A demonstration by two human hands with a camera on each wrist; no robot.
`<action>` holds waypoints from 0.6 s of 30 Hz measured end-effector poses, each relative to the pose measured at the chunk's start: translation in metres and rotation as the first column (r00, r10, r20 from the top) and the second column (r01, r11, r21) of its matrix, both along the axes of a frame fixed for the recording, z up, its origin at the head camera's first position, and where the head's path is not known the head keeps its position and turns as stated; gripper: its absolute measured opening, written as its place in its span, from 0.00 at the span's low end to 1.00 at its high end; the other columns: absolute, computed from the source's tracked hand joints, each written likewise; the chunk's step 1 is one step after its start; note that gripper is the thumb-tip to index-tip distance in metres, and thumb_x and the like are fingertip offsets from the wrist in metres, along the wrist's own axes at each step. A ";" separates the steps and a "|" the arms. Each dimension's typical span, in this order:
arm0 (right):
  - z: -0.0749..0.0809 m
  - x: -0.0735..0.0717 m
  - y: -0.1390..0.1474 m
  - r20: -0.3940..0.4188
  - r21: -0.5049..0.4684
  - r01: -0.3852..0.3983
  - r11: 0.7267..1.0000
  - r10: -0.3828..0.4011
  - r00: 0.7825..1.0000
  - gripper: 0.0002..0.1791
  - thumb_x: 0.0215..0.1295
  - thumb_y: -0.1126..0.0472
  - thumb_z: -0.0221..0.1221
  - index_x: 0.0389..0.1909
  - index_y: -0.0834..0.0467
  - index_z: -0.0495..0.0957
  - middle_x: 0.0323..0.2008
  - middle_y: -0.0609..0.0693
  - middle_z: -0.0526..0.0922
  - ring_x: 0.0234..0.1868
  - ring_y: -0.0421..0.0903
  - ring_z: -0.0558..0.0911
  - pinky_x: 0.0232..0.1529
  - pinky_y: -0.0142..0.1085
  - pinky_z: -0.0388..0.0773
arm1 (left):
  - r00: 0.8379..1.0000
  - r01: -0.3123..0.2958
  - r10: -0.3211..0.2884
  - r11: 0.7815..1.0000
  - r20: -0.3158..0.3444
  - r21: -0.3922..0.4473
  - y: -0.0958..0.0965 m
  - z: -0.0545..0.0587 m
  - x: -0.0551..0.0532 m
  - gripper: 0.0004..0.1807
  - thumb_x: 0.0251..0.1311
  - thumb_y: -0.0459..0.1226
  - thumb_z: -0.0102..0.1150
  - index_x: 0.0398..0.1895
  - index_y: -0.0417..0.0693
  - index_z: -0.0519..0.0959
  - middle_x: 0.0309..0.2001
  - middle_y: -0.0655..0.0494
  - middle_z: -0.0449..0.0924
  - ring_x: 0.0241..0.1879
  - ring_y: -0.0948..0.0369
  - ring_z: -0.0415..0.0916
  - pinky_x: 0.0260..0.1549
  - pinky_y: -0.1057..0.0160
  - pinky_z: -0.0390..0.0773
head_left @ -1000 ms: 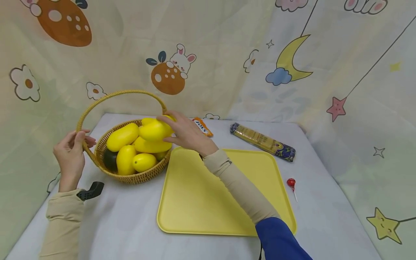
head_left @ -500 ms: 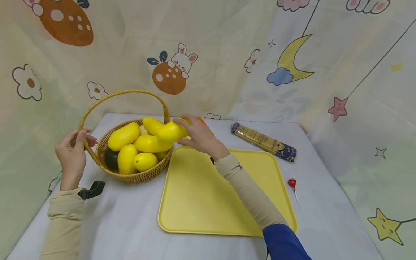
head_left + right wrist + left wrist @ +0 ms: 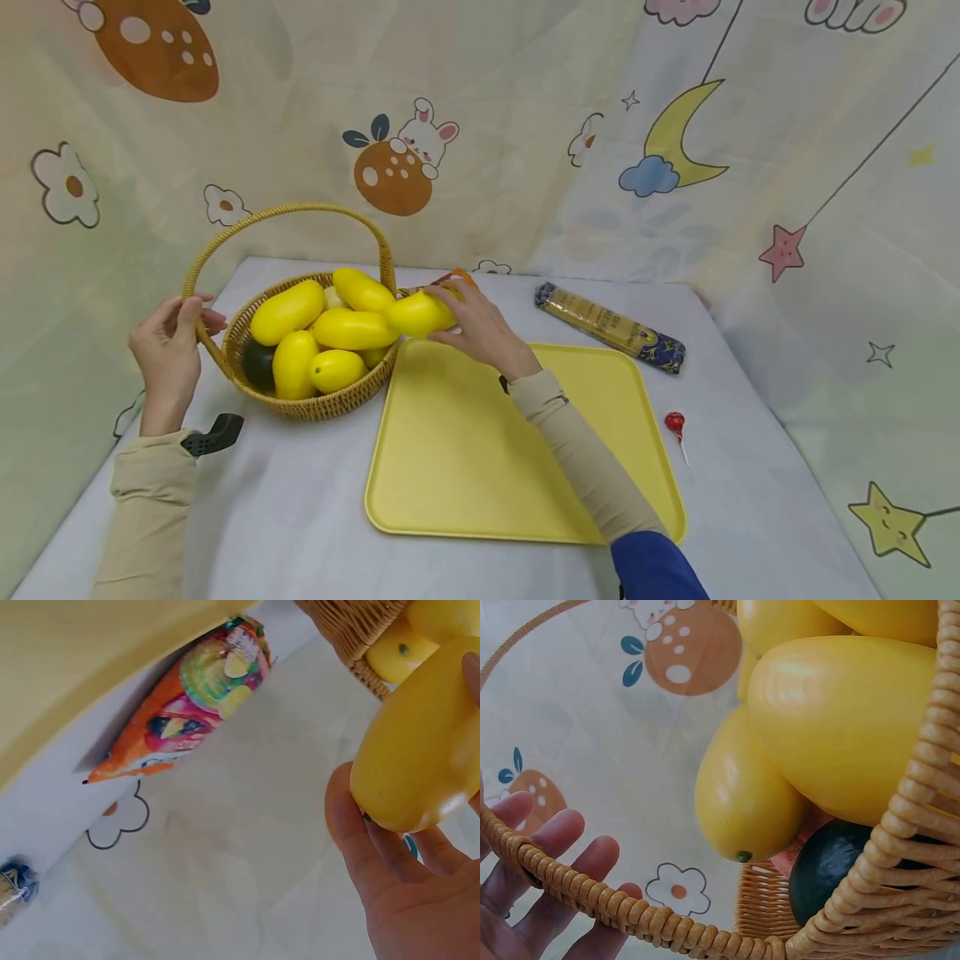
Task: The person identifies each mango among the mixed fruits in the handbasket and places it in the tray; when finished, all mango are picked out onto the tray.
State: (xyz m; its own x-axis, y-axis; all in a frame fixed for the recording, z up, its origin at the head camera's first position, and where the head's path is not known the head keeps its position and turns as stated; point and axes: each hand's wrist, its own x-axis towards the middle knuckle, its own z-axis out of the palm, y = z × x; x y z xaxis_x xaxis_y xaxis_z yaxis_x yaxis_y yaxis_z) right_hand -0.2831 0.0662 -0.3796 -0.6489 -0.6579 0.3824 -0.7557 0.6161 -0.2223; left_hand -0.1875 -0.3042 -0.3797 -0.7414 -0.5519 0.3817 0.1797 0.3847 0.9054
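My left hand [image 3: 168, 350] grips the handle [image 3: 197, 275] of a wicker basket [image 3: 322, 408] at its left side, thumb in front; in the left wrist view the fingers lie behind the handle. Several smooth yellow mangoes [image 3: 295, 364] fill the basket, with a dark green fruit [image 3: 829, 870] low among them. Just off the basket's right rim, my right hand [image 3: 487, 329] holds another yellow mango [image 3: 420, 315], fingers over its top and thumb below. In the right wrist view the fingers curl around that mango [image 3: 420, 742].
A yellow tray [image 3: 465, 450] lies right of the basket. Behind it is an orange snack bag [image 3: 187, 705], partly hidden by my right hand in the head view. A long gold-and-blue packet [image 3: 607, 325] and a red lollipop [image 3: 674, 422] lie at the right.
My right hand has drawn the mango rightward and slightly down, from above the pile to beyond the basket's right rim. The left hand keeps its grip on the handle.
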 end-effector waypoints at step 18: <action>-0.040 -0.001 0.016 0.127 0.037 0.094 0.995 -0.098 0.987 0.35 0.59 0.49 0.66 0.67 0.51 0.65 0.62 0.56 0.67 0.60 0.53 0.71 0.52 0.48 0.77 | 1.000 0.008 -0.008 1.000 0.027 0.014 -0.001 -0.001 0.000 0.15 0.67 0.44 0.52 0.47 0.46 0.82 0.27 0.67 0.78 0.29 0.70 0.77 0.38 0.81 0.75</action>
